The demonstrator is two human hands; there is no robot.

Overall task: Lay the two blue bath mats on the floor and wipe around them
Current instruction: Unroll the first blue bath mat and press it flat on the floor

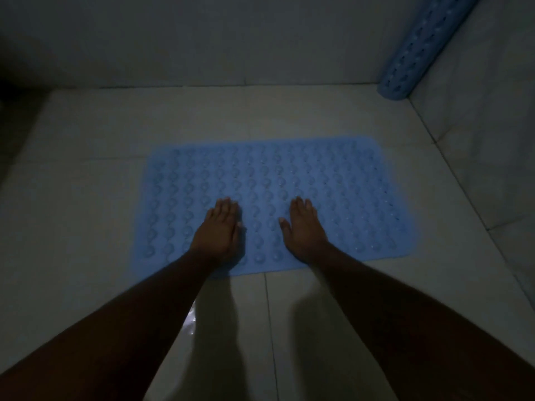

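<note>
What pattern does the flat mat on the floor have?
Light blue flat mat with regular rows of small round bumps, clearest in the head view.

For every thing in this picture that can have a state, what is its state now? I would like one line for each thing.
Flat blue mat: unrolled, lying flat on the tiled floor.
Rolled blue mat: rolled up, leaning in the far right corner against the wall.
Left hand: open, fingers straight, palm down on the flat mat.
Right hand: open, fingers straight, palm down on the flat mat.
</note>
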